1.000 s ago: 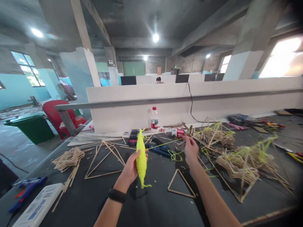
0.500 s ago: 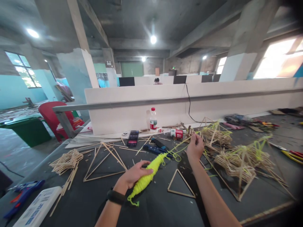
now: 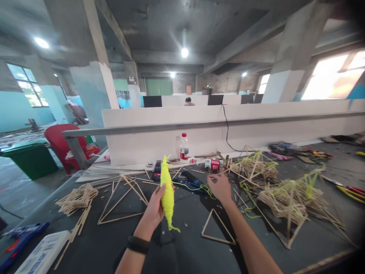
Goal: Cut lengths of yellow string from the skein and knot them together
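Note:
My left hand (image 3: 156,207) is wrapped round a spindle-shaped bundle of neon-yellow yarn (image 3: 167,194), held nearly upright above the dark table with a short tail at its lower end. From the bundle a loose yarn strand (image 3: 186,185) runs right, to my right hand (image 3: 221,188). That hand's thumb and fingers are pinched together by the strand; the exact grip point is hard to make out. Below it lies a triangle of thin wooden sticks (image 3: 218,227). To the right are stacked stick frames (image 3: 281,199) with yellow yarn tied on them.
A larger stick frame (image 3: 122,199) and a stick stack (image 3: 76,198) are on the left, near a glue gun (image 3: 24,243) and a white box (image 3: 42,255). Behind stand a bottle (image 3: 184,146) and a lying red-labelled bottle (image 3: 212,164). Pliers (image 3: 349,190) lie far right.
My left hand has turned the yarn bundle from slanted to nearly upright and raised it. My right hand has come left and lower, closer to the bundle, and the strand between them now hangs slack.

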Available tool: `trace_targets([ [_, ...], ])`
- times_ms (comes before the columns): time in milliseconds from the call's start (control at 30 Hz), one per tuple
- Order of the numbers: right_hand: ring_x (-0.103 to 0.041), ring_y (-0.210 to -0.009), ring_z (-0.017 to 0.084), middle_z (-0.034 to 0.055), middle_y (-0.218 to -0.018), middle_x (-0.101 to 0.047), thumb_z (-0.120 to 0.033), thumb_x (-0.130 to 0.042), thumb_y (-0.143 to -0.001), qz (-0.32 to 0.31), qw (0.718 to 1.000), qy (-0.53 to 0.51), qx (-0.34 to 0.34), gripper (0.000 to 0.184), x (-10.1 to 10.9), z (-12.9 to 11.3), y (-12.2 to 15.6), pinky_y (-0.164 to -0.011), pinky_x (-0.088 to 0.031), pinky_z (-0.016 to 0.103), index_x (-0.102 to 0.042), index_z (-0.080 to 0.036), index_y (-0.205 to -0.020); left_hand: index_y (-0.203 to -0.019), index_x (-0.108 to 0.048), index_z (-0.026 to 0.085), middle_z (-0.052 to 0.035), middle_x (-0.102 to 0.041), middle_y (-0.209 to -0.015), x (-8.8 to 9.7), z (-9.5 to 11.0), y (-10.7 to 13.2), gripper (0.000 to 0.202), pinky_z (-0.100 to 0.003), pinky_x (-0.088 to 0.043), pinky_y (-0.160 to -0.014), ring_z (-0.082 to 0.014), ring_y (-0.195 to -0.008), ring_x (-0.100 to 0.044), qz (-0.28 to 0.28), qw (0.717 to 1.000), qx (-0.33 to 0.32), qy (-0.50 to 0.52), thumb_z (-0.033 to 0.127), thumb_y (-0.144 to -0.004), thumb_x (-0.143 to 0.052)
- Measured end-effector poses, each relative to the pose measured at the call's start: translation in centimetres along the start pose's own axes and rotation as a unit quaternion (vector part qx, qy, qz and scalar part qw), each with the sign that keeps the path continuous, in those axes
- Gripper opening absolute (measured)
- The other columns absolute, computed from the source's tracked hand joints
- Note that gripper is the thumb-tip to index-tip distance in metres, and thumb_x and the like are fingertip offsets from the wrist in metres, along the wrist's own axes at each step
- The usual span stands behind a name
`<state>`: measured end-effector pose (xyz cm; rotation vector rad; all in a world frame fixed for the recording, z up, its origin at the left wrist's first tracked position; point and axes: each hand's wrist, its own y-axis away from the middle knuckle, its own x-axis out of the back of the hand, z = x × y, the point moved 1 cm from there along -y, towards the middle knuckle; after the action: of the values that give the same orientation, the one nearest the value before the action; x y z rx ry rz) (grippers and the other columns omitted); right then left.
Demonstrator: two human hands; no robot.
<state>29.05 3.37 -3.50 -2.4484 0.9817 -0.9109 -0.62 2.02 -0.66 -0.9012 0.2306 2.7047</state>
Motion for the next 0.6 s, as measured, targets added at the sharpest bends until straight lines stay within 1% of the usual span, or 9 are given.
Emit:
trace_targets([
  [67,-0.056,-0.099,0.032,0.0123,-0.094,-0.061,-0.038,-0.059,-0.082,-0.018,0.999,0.001,0.034,0.025,0.0,-1.4,0.6,-0.093,-0.042,0.048,-0.079,-0.022,-0.081,-0.11,-0.068,0.012,-0.0111,-0.073,-0.101,-0.3,0.1,0.2,0.037,-0.025,-0.058,-0.078,-0.0212,-0.092,-0.071,-0.013,0.999,0.019,0.033,0.039,-0.085,-0.072],
  [167,-0.058,-0.1,0.026,0.0091,-0.098,-0.06,-0.04,-0.058,-0.088,-0.087,0.99,-0.029,0.11,0.027,-0.3,-4.3,2.1,-0.097,-0.044,0.041,-0.078,-0.024,-0.095,-0.113,-0.068,0.01,-0.0128,-0.073,-0.107,-0.7,0.1,0.7,0.034,-0.029,-0.058,-0.087,-0.0224,-0.097,-0.07,-0.025,0.995,0.058,0.08,0.034,-0.09,-0.067],
  [233,-0.059,-0.104,0.023,0.0073,-0.107,-0.061,-0.041,-0.058,-0.09,-0.157,0.972,-0.072,0.161,0.028,-0.7,-6.3,3.6,-0.096,-0.046,0.035,-0.075,-0.027,-0.109,-0.115,-0.067,0.008,-0.0138,-0.073,-0.107,-1.0,0.1,1.0,0.033,-0.031,-0.058,-0.09,-0.0234,-0.098,-0.071,-0.022,0.994,0.076,0.079,0.032,-0.091,-0.065],
  [300,-0.058,-0.11,0.022,0.0083,-0.117,-0.06,-0.04,-0.057,-0.093,-0.246,0.936,-0.158,0.195,0.032,-1.2,-8.1,5.1,-0.099,-0.045,0.036,-0.068,-0.026,-0.12,-0.117,-0.065,0.009,-0.0139,-0.073,-0.107,-1.3,0.0,1.2,0.033,-0.033,-0.057,-0.091,-0.0239,-0.098,-0.071,-0.021,0.993,0.087,0.073,0.031,-0.092,-0.064],
  [333,-0.058,-0.109,0.022,0.0083,-0.116,-0.061,-0.04,-0.057,-0.094,-0.269,0.923,-0.189,0.198,0.029,-1.4,-8.7,5.8,-0.098,-0.046,0.036,-0.068,-0.025,-0.117,-0.117,-0.065,0.01,-0.0137,-0.073,-0.106,-1.4,0.0,1.3,0.032,-0.033,-0.057,-0.092,-0.0238,-0.098,-0.071,-0.023,0.993,0.09,0.072,0.031,-0.092,-0.064],
  [400,-0.06,-0.099,0.022,0.0069,-0.103,-0.065,-0.041,-0.056,-0.095,-0.298,0.908,-0.235,0.176,0.024,-1.8,-9.4,6.6,-0.093,-0.046,0.036,-0.071,-0.023,-0.1,-0.114,-0.065,0.011,-0.0136,-0.073,-0.105,-1.5,-0.1,1.4,0.029,-0.033,-0.057,-0.092,-0.0235,-0.097,-0.071,-0.027,0.993,0.092,0.068,0.031,-0.093,-0.063],
  [467,-0.06,-0.085,0.02,0.0042,-0.086,-0.066,-0.045,-0.056,-0.095,-0.307,0.905,-0.262,0.134,0.03,-2.2,-9.3,6.9,-0.084,-0.046,0.033,-0.07,-0.022,-0.081,-0.11,-0.066,0.011,-0.0137,-0.074,-0.103,-1.5,-0.2,1.4,0.027,-0.032,-0.058,-0.089,-0.0233,-0.095,-0.072,-0.028,0.994,0.091,0.05,0.031,-0.092,-0.064],
  [500,-0.058,-0.078,0.019,0.0029,-0.078,-0.065,-0.047,-0.057,-0.094,-0.309,0.905,-0.271,0.113,0.034,-2.3,-9.1,6.8,-0.078,-0.046,0.032,-0.068,-0.021,-0.075,-0.109,-0.066,0.011,-0.0138,-0.074,-0.102,-1.4,-0.2,1.3,0.028,-0.032,-0.058,-0.087,-0.0234,-0.093,-0.072,-0.029,0.995,0.09,0.038,0.032,-0.092,-0.065],
  [600,-0.05,-0.06,0.015,-0.0015,-0.061,-0.054,-0.054,-0.053,-0.094,-0.285,0.91,-0.296,0.058,0.044,-2.7,-8.2,6.2,-0.06,-0.042,0.027,-0.059,-0.02,-0.067,-0.11,-0.066,0.011,-0.0134,-0.074,-0.1,-1.2,-0.5,1.3,0.032,-0.03,-0.059,-0.079,-0.0234,-0.089,-0.072,-0.026,0.996,0.084,0.0,0.035,-0.088,-0.07],
])
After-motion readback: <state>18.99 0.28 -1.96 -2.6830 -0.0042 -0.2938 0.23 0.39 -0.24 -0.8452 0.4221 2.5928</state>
